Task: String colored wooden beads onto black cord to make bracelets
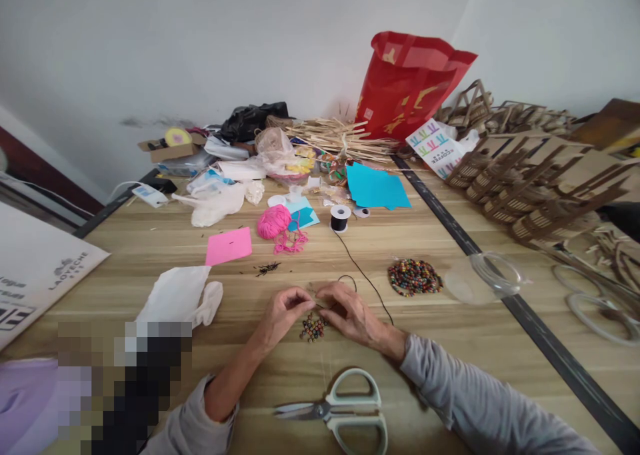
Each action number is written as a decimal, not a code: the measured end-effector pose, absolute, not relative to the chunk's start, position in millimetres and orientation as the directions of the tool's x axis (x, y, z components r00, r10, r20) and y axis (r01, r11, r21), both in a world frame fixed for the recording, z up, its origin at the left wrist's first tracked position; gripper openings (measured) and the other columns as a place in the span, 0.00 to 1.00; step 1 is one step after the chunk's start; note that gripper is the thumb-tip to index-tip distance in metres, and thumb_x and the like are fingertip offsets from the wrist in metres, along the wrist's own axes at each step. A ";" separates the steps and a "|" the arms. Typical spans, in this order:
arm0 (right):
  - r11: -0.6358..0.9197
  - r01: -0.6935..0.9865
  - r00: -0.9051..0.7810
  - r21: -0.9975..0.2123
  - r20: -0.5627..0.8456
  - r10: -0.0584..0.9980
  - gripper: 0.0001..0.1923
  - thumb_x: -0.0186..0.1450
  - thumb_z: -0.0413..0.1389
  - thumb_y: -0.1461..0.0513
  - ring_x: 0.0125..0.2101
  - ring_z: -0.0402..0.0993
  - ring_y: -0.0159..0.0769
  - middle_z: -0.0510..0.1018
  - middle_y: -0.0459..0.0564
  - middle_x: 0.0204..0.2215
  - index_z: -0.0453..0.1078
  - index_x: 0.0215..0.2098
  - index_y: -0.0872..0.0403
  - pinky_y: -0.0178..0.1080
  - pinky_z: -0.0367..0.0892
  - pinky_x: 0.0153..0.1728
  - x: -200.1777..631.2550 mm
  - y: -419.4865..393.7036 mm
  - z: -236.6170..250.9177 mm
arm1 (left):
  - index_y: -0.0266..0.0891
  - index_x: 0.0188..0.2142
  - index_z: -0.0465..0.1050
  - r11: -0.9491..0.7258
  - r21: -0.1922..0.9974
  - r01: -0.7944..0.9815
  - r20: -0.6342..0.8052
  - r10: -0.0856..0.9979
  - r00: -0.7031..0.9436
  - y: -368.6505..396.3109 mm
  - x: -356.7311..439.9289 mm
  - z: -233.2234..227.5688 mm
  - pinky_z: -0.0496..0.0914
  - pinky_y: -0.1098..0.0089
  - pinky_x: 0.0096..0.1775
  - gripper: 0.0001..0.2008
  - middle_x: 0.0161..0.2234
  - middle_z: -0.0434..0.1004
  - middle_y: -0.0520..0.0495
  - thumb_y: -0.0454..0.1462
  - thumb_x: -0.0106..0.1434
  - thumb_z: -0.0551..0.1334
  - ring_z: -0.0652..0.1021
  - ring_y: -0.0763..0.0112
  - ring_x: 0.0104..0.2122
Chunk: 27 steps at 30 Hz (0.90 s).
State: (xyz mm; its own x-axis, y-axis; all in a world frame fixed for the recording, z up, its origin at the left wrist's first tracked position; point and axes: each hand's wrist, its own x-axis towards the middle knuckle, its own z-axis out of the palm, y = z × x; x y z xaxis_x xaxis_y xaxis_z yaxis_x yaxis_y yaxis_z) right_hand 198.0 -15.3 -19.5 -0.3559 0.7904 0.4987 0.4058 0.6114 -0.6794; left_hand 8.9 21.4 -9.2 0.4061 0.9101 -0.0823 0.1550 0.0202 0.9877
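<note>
- Two hands met at the middle of the wooden table (150, 242) in the head view, fingertips pinched together over a short strand of coloured beads (313, 327).
- The left hand (285, 312) was closed to a narrow pinch, thumb against forefinger, at the point where a thin black cord (363, 273) reached the fingers; whether it gripped the cord or a bead was too small to tell.
- The right hand (350, 314) was curled the same way, its fingertips touching those of the left, with the knuckles toward the camera.
- The beaded strand lay on the table just below the joined fingertips, between the two wrists.
- The cord ran away from the hands up to a black spool (340, 218) standing farther back.
- A heap of loose mixed beads (414, 276) sat to the right of the hands, near a clear plastic lid (483, 278).
- Scissors (340, 412) with pale handles lay shut near the table's front edge, between the forearms.
- Farther back lay pink yarn (274, 222), a pink paper sheet (229, 246), blue paper (376, 187) and a red bag (407, 85) by the wall.
- A white cloth (177, 296) lay left of the hands.
</note>
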 end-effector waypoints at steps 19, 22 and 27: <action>0.608 0.389 -0.368 -0.693 0.488 0.791 0.09 0.69 0.50 0.60 0.29 0.69 0.35 0.74 0.50 0.27 0.69 0.33 0.54 0.37 0.65 0.31 197.8 -12.8 -18.7 | 0.34 0.25 0.73 0.008 0.983 0.185 -0.094 0.882 0.462 17.9 12.7 -6.3 0.65 0.73 0.30 0.07 0.23 0.72 0.50 0.37 0.52 0.64 0.70 0.73 0.25; 0.603 0.390 -0.366 -0.696 0.484 0.795 0.09 0.69 0.50 0.60 0.29 0.69 0.35 0.74 0.50 0.27 0.68 0.33 0.54 0.37 0.65 0.31 197.6 -12.6 -18.1 | 0.34 0.24 0.72 0.001 0.980 0.198 -0.094 0.883 0.460 17.7 12.8 -5.7 0.65 0.73 0.30 0.07 0.23 0.71 0.50 0.37 0.53 0.64 0.70 0.73 0.25; 0.602 0.393 -0.355 -0.695 0.489 0.797 0.09 0.69 0.50 0.60 0.28 0.69 0.36 0.74 0.50 0.27 0.69 0.33 0.54 0.37 0.65 0.30 197.2 -12.6 -17.7 | 0.34 0.25 0.73 -0.023 0.979 0.201 -0.075 0.883 0.463 17.4 12.6 -7.1 0.65 0.74 0.30 0.07 0.23 0.72 0.50 0.37 0.53 0.64 0.70 0.73 0.25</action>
